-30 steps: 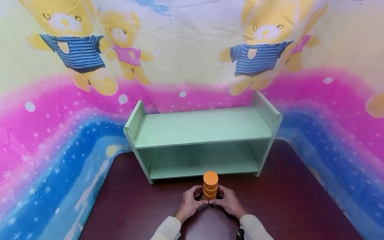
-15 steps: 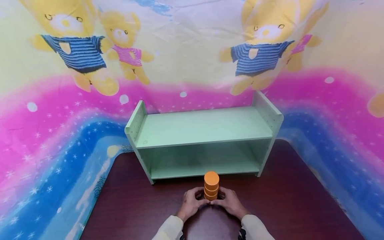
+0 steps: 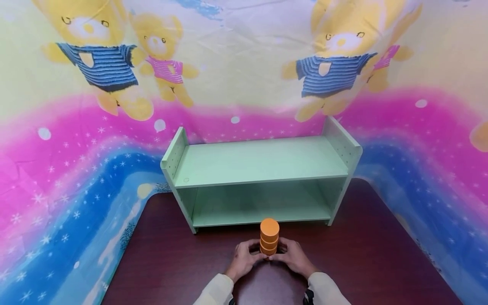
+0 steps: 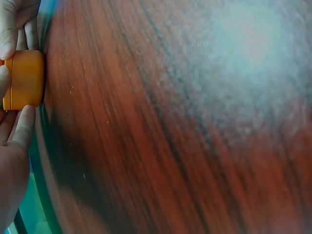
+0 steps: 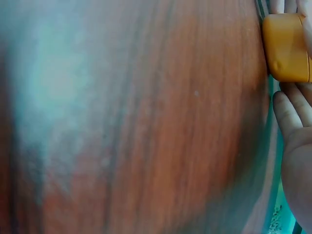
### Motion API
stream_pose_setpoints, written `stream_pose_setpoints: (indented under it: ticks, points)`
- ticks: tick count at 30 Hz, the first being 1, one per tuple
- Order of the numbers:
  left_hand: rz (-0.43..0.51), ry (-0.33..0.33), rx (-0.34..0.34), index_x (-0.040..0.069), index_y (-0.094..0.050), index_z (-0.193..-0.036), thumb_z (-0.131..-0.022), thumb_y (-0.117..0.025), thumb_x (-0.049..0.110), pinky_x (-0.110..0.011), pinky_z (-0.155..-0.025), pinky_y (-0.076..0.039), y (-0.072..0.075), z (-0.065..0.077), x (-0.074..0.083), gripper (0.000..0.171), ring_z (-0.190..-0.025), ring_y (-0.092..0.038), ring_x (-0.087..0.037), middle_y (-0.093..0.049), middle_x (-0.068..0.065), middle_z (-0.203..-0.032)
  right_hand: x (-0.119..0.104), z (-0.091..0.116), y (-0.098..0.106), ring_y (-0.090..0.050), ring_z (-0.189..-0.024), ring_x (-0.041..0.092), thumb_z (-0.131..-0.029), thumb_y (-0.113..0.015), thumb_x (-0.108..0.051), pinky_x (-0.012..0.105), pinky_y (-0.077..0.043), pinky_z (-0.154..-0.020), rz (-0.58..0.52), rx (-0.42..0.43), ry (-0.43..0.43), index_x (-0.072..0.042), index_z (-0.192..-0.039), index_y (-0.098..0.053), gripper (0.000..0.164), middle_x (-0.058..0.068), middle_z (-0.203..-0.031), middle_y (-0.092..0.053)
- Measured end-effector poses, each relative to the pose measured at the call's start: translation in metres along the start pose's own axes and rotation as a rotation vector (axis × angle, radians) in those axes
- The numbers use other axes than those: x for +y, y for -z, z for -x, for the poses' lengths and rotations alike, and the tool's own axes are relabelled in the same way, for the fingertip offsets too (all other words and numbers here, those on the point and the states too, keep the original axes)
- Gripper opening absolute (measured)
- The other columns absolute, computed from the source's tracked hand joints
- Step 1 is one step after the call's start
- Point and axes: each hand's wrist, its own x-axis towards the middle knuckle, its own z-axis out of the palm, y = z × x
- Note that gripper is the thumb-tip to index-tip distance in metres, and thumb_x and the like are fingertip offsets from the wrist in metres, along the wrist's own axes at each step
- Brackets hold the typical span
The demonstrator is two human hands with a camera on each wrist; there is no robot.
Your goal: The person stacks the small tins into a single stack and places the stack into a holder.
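Note:
A stack of orange round pieces (image 3: 269, 228) stands upright on the dark wooden table, just in front of the shelf unit. Two seams ring its side in the head view. My left hand (image 3: 242, 257) grips it from the left, and my right hand (image 3: 294, 256) grips it from the right. Both thumbs meet low on the near side, while the fingers curve round towards the back. At the edge of the left wrist view, the lowest orange piece (image 4: 28, 80) lies between fingers. The right wrist view shows the same orange piece (image 5: 286, 48) with fingertips at its side.
A pale green two-level shelf unit (image 3: 263, 163) stands at the back of the table (image 3: 167, 262). Behind and on both sides hangs a cloth printed with teddy bears (image 3: 103, 63). Light glares off the tabletop in both wrist views.
The head view has shifted very slightly. Both hands keep the same grip on the orange stack, and it stands in the same place before the shelf.

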Motion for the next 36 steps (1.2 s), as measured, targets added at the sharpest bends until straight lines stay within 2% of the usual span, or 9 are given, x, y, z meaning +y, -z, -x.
stream_pose_setpoints:
  ticks: [6,13,22,30,36]
  points:
    - [0.064,0.023,-0.021,-0.003,-0.07,-0.116,-0.078,-0.082,-0.003,-0.022,-0.081,-0.059,0.002,0.001,0.003,0.039,-0.102,-0.07,-0.023,-0.071,-0.014,-0.111,-0.001,0.0,-0.001,-0.065,-0.112,0.035,-0.08,-0.085,-0.022,0.039,-0.058,-0.089,-0.003,0.011,-0.002,0.006,-0.129,-0.06,0.062,0.023,-0.124,-0.065]
    - [0.092,0.003,-0.028,-0.005,-0.068,-0.116,-0.078,-0.082,-0.004,-0.025,-0.083,-0.059,0.009,0.002,0.011,0.041,-0.104,-0.069,-0.026,-0.071,-0.017,-0.112,-0.009,-0.003,0.0,-0.067,-0.108,0.033,-0.079,-0.086,-0.025,0.04,-0.059,-0.088,0.022,0.027,0.028,0.003,-0.125,-0.063,0.059,0.019,-0.12,-0.068]
    - [0.12,-0.016,-0.032,-0.009,-0.066,-0.118,-0.079,-0.081,-0.005,-0.03,-0.085,-0.059,0.02,0.002,0.022,0.042,-0.104,-0.068,-0.035,-0.069,-0.023,-0.114,-0.021,-0.008,0.001,-0.069,-0.102,0.021,-0.077,-0.087,-0.027,0.032,-0.059,-0.085,0.04,0.039,0.08,-0.002,-0.121,-0.067,0.054,0.012,-0.114,-0.071]
    - [0.054,-0.053,-0.02,-0.005,-0.068,-0.119,-0.08,-0.083,0.001,-0.024,-0.081,-0.059,0.033,0.0,0.034,0.042,-0.099,-0.071,-0.025,-0.071,-0.018,-0.112,-0.037,-0.014,0.004,-0.069,-0.101,0.019,-0.078,-0.087,-0.027,0.042,-0.059,-0.086,0.036,0.03,0.126,-0.004,-0.12,-0.068,0.051,0.01,-0.113,-0.072]
    - [0.013,-0.066,-0.026,-0.001,-0.069,-0.119,-0.08,-0.084,0.007,-0.025,-0.082,-0.06,0.043,-0.003,0.045,0.042,-0.1,-0.071,-0.023,-0.072,-0.014,-0.114,-0.05,-0.019,0.01,-0.07,-0.099,0.014,-0.077,-0.088,-0.029,0.032,-0.059,-0.085,0.07,0.035,0.16,-0.007,-0.12,-0.07,0.052,0.007,-0.113,-0.073]
